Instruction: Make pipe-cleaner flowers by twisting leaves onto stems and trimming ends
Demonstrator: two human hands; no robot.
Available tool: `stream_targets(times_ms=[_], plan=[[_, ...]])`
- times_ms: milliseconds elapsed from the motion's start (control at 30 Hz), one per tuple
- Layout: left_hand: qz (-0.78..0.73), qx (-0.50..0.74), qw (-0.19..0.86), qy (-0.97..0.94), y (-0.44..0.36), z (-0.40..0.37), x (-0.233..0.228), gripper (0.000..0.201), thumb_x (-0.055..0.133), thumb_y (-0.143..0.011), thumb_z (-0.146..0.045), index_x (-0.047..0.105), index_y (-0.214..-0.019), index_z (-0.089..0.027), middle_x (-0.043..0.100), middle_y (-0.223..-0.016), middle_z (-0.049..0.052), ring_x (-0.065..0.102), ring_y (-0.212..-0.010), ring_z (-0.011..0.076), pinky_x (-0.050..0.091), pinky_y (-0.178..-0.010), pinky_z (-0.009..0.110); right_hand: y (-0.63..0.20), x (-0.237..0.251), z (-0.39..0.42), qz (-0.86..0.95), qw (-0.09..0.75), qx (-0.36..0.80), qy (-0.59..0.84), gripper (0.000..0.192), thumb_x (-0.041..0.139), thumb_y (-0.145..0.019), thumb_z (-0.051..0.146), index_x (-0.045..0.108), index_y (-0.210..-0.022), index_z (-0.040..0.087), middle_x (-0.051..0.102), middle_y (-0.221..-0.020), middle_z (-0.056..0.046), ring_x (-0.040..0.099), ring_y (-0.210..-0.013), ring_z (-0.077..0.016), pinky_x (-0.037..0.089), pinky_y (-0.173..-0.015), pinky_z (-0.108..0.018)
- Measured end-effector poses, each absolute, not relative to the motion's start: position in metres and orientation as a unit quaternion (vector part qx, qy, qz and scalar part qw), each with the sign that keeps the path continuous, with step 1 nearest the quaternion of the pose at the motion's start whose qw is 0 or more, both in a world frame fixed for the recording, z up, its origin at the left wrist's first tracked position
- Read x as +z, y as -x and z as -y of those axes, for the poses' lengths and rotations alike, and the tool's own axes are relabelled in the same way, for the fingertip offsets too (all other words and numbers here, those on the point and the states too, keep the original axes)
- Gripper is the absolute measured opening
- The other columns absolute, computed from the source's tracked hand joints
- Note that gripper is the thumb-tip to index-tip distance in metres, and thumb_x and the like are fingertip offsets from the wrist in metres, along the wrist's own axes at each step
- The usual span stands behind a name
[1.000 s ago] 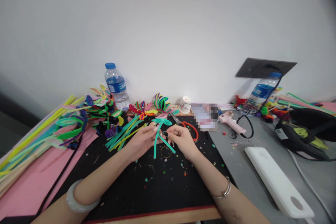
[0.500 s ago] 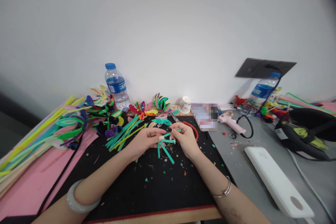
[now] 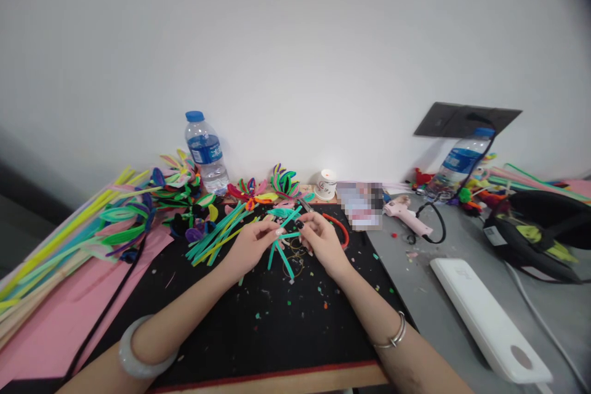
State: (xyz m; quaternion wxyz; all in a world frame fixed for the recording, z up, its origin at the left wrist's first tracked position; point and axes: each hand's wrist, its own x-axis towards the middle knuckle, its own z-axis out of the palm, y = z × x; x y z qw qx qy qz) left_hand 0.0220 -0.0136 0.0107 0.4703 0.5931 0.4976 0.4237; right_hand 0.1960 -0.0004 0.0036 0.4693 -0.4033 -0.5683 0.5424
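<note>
Over the black mat (image 3: pixel 295 326), my left hand (image 3: pixel 252 245) pinches several short teal pipe cleaners (image 3: pixel 284 260) where they cross. Their ends fan out, two pointing down toward the mat and one up to the right. My right hand (image 3: pixel 324 245) is closed at the tip of the strip that points right, thumb and fingers together; its dark nails show. Below the fingers lies a thin loop of brownish wire or cord (image 3: pixel 295 268). Just left of my left hand is a pile of cut teal and yellow pipe cleaners (image 3: pixel 217 245).
Finished pipe-cleaner flowers (image 3: pixel 252 192) and a paper cup (image 3: pixel 327 184) stand along the wall. A red-handled tool (image 3: pixel 341 229) lies behind my right hand. A water bottle (image 3: pixel 206 157) rises at back left. To the right are a pink glue gun (image 3: pixel 409 218) and a white power bank-like block (image 3: pixel 489 320).
The teal pipe cleaners have shifted slightly left and up with my left hand, and their ends are spread more openly. My right hand has moved out to one strip's tip.
</note>
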Motion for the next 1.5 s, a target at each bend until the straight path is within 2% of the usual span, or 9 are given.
stream_targets(times_ms=[100,167,367,733,1000,1167,1267,1400,1500], plan=[[-0.497,0.453,0.488,-0.557,-0.022,0.012,0.009,0.023,0.062,-0.073,-0.037,0.066,-0.074,-0.014,0.057,-0.062,-0.002,0.050,-0.058,0.0115,0.040,-0.056,0.021,-0.196,0.004,0.001,0.621,0.440,0.500,0.413,0.020,0.053,-0.079,0.032,0.047,-0.066,0.018,0.043,-0.051,0.006,0.036,-0.044,-0.0076,0.028,-0.043,-0.020],[-0.487,0.456,0.520,-0.533,-0.022,0.012,0.008,0.021,0.065,-0.071,-0.036,0.067,-0.075,-0.015,0.056,-0.063,-0.003,0.051,-0.058,0.0106,0.042,-0.057,0.021,-0.197,0.005,0.002,0.641,0.439,0.471,0.418,0.023,0.051,-0.081,0.030,0.045,-0.062,0.018,0.040,-0.051,0.006,0.035,-0.046,-0.0081,0.028,-0.045,-0.021],[-0.449,0.419,0.605,-0.507,-0.024,0.014,0.008,0.022,0.073,-0.063,-0.028,0.069,-0.080,-0.014,0.064,-0.070,0.000,0.059,-0.067,0.0131,0.049,-0.067,0.024,-0.199,0.008,0.004,0.656,0.456,0.404,0.445,0.022,0.048,-0.082,0.028,0.044,-0.062,0.018,0.036,-0.054,0.005,0.034,-0.049,-0.0091,0.027,-0.047,-0.022],[-0.440,0.386,0.610,-0.535,-0.025,0.021,0.020,0.014,0.072,-0.065,-0.026,0.067,-0.068,-0.013,0.063,-0.060,0.000,0.058,-0.057,0.0103,0.049,-0.059,0.021,-0.197,0.011,0.008,0.692,0.472,0.286,0.466,0.025,0.046,-0.081,0.021,0.037,-0.057,0.018,0.034,-0.053,0.006,0.033,-0.050,-0.0086,0.025,-0.048,-0.022],[-0.428,0.347,0.657,-0.514,-0.021,0.017,0.016,0.016,0.072,-0.067,-0.027,0.066,-0.072,-0.013,0.067,-0.065,0.002,0.061,-0.060,0.0109,0.050,-0.060,0.021,-0.193,0.010,0.009,0.683,0.475,0.301,0.466,0.027,0.047,-0.081,0.022,0.037,-0.057,0.018,0.034,-0.054,0.006,0.032,-0.050,-0.0086,0.025,-0.048,-0.022],[-0.442,0.430,0.652,-0.441,-0.020,0.013,0.010,0.022,0.075,-0.064,-0.028,0.067,-0.079,-0.013,0.067,-0.071,0.003,0.063,-0.068,0.0131,0.052,-0.066,0.024,-0.198,0.004,0.004,0.639,0.490,0.357,0.473,0.016,0.048,-0.083,0.026,0.047,-0.069,0.019,0.039,-0.057,0.005,0.035,-0.051,-0.0092,0.028,-0.048,-0.021],[-0.448,0.507,0.631,-0.381,-0.019,0.011,0.008,0.028,0.076,-0.063,-0.029,0.067,-0.084,-0.013,0.067,-0.077,0.003,0.063,-0.071,0.0133,0.052,-0.069,0.025,-0.199,0.004,0.006,0.628,0.499,0.357,0.479,0.019,0.045,-0.086,0.029,0.049,-0.070,0.019,0.043,-0.056,0.005,0.039,-0.050,-0.0097,0.030,-0.048,-0.021],[-0.437,0.567,0.613,-0.334,-0.017,0.008,0.008,0.026,0.076,-0.063,-0.028,0.066,-0.083,-0.013,0.068,-0.083,0.005,0.063,-0.073,0.0126,0.051,-0.070,0.024,-0.194,0.008,0.014,0.705,0.437,0.297,0.474,0.029,0.042,-0.087,0.025,0.055,-0.062,0.018,0.049,-0.052,0.002,0.046,-0.049,-0.0111,0.033,-0.051,-0.022],[-0.426,0.589,0.608,-0.320,-0.017,0.008,0.008,0.024,0.075,-0.064,-0.027,0.065,-0.082,-0.015,0.068,-0.085,0.004,0.064,-0.077,0.0142,0.051,-0.074,0.027,-0.188,0.009,0.019,0.766,0.380,0.247,0.455,0.019,0.049,-0.084,0.023,0.062,-0.071,0.019,0.059,-0.059,0.000,0.052,-0.054,-0.0125,0.036,-0.055,-0.023]])
